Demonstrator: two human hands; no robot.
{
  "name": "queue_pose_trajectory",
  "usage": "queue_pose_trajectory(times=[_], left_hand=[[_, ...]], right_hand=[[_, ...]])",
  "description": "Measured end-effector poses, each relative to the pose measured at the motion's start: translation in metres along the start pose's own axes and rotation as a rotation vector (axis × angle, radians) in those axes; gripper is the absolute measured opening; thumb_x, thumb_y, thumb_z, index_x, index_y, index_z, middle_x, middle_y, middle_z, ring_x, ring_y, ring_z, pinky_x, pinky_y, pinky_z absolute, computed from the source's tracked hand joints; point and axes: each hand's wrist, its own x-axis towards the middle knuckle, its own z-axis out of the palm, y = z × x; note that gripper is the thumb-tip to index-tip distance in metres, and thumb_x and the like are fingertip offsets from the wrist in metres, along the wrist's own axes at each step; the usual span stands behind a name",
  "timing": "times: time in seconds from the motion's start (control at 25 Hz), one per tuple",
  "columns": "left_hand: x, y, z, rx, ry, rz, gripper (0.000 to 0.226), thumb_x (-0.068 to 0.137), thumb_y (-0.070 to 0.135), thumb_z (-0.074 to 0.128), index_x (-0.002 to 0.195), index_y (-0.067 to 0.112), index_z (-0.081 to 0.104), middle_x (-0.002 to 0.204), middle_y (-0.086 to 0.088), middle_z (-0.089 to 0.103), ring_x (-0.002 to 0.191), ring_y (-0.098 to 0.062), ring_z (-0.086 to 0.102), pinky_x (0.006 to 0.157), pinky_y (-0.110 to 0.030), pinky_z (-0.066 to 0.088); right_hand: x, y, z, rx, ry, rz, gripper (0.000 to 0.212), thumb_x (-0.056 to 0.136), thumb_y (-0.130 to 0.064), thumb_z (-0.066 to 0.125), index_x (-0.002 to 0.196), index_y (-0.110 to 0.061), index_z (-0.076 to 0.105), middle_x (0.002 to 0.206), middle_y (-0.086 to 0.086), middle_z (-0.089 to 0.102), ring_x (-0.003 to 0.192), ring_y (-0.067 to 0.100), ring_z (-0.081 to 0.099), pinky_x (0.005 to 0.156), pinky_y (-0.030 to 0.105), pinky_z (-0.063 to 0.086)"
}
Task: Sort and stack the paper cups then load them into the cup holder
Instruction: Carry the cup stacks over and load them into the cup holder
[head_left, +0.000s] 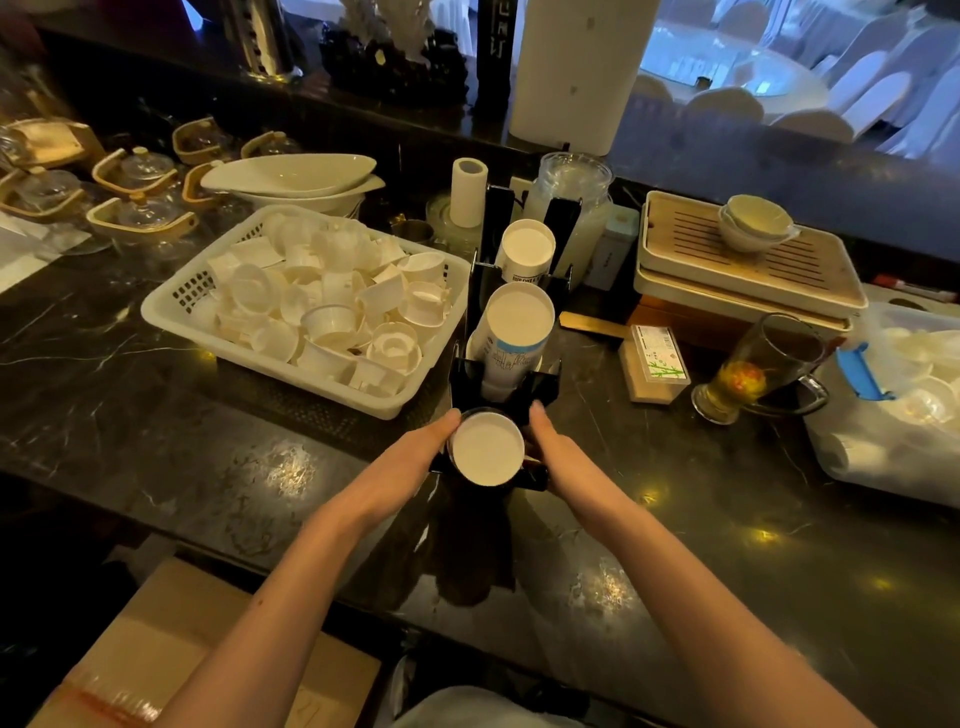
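Paper cup stack (486, 448), bottoms facing up, is sitting in the nearest slot of the black cup holder (543, 387) on the dark marble tabletop (156, 405). Left hand (415, 452) is pressing against the stack's left side, its fingers (445, 422) curving round the top cup. Right hand (558, 449) is lying along the right side, fingers (537, 415) held straight and together, touching the holder frame; whether they are also touching the cup cannot be told. Both hands are flanking the stack rather than closing fully round it. Just beyond the fingers, a second stack (517, 332) is occupying the middle slot, and a third stack (527, 249) is standing in the far slot. Left of the fingers and beyond them, a white basket (171, 312) is holding loose cups (332, 296) in a jumble.
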Motion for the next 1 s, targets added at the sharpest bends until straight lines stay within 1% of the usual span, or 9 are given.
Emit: queue_pose_trajectory(times=[0.04, 0.16, 0.24, 0.32, 0.48, 0.6, 0.68, 0.88, 1.0], left_hand=[[-0.012, 0.017, 0.010, 0.049, 0.074, 0.040, 0.053, 0.095, 0.067, 0.031, 0.131, 0.038, 0.056, 0.133, 0.017, 0.058, 0.121, 0.006, 0.050, 0.100, -0.018, 0.032], [-0.040, 0.023, 0.025, 0.081, 0.171, 0.245, 0.070, 0.084, 0.079, 0.034, 0.142, 0.041, 0.044, 0.140, 0.025, 0.049, 0.128, 0.013, 0.041, 0.106, -0.016, 0.031], [-0.039, 0.014, 0.031, 0.165, 0.249, 0.302, 0.075, 0.082, 0.077, 0.039, 0.145, 0.038, 0.040, 0.140, 0.027, 0.046, 0.130, 0.014, 0.039, 0.104, -0.013, 0.033], [-0.041, 0.017, 0.036, 0.201, 0.300, 0.348, 0.066, 0.088, 0.070, 0.042, 0.146, 0.038, 0.038, 0.138, 0.030, 0.045, 0.129, 0.017, 0.038, 0.101, -0.007, 0.035], [-0.035, 0.013, 0.034, 0.231, 0.347, 0.359, 0.050, 0.096, 0.047, 0.049, 0.144, 0.035, 0.043, 0.139, 0.021, 0.052, 0.128, 0.012, 0.043, 0.105, -0.015, 0.039], [-0.032, 0.010, 0.034, 0.232, 0.345, 0.361, 0.051, 0.096, 0.046, 0.050, 0.145, 0.034, 0.043, 0.140, 0.018, 0.053, 0.129, 0.007, 0.045, 0.108, -0.027, 0.042], [-0.029, 0.010, 0.035, 0.233, 0.345, 0.361, 0.051, 0.096, 0.046, 0.049, 0.145, 0.033, 0.044, 0.139, 0.017, 0.055, 0.128, 0.001, 0.049, 0.104, -0.028, 0.045], [-0.022, 0.019, 0.036, 0.224, 0.332, 0.353, 0.046, 0.098, 0.039, 0.050, 0.143, 0.034, 0.044, 0.138, 0.017, 0.055, 0.127, 0.006, 0.045, 0.094, -0.001, 0.037], [-0.022, 0.018, 0.037, 0.214, 0.315, 0.333, 0.049, 0.097, 0.040, 0.050, 0.145, 0.032, 0.043, 0.140, 0.016, 0.053, 0.129, 0.003, 0.044, 0.090, 0.001, 0.037]], right_hand=[[-0.009, -0.005, -0.001, 0.010, -0.018, -0.033, 0.129, 0.047, -0.105, 0.026, 0.148, -0.027, 0.040, 0.154, 0.000, 0.041, 0.142, 0.021, 0.037, 0.119, 0.049, 0.025], [-0.033, -0.013, -0.001, -0.070, -0.039, -0.235, 0.079, 0.084, -0.080, 0.024, 0.147, -0.034, 0.040, 0.147, -0.013, 0.047, 0.137, 0.008, 0.041, 0.117, 0.035, 0.029], [-0.048, -0.012, 0.000, -0.150, -0.051, -0.399, 0.055, 0.092, -0.067, 0.031, 0.141, -0.044, 0.041, 0.135, -0.029, 0.051, 0.127, -0.009, 0.045, 0.110, 0.024, 0.036], [-0.052, -0.008, 0.002, -0.228, -0.022, -0.474, 0.042, 0.094, -0.059, 0.037, 0.136, -0.053, 0.035, 0.127, -0.038, 0.048, 0.123, -0.013, 0.044, 0.105, 0.020, 0.039], [-0.042, -0.003, 0.007, -0.297, 0.101, -0.559, 0.037, 0.099, -0.047, 0.041, 0.135, -0.052, 0.038, 0.127, -0.036, 0.049, 0.124, -0.011, 0.044, 0.105, 0.027, 0.042], [-0.029, 0.007, 0.010, -0.286, 0.175, -0.566, 0.043, 0.101, -0.042, 0.044, 0.143, -0.034, 0.045, 0.134, -0.017, 0.057, 0.125, -0.001, 0.050, 0.103, 0.037, 0.047], [-0.023, 0.010, 0.012, -0.274, 0.207, -0.566, 0.044, 0.101, -0.042, 0.045, 0.143, -0.031, 0.046, 0.133, -0.014, 0.059, 0.124, 0.001, 0.052, 0.102, 0.038, 0.048], [-0.023, 0.006, 0.011, -0.168, 0.223, -0.555, 0.039, 0.101, -0.035, 0.048, 0.139, -0.028, 0.052, 0.120, -0.019, 0.064, 0.112, -0.007, 0.057, 0.095, 0.029, 0.053], [-0.023, 0.012, 0.017, -0.137, 0.261, -0.537, 0.041, 0.101, -0.037, 0.048, 0.140, -0.028, 0.051, 0.122, -0.017, 0.064, 0.113, -0.008, 0.056, 0.095, 0.021, 0.049]])
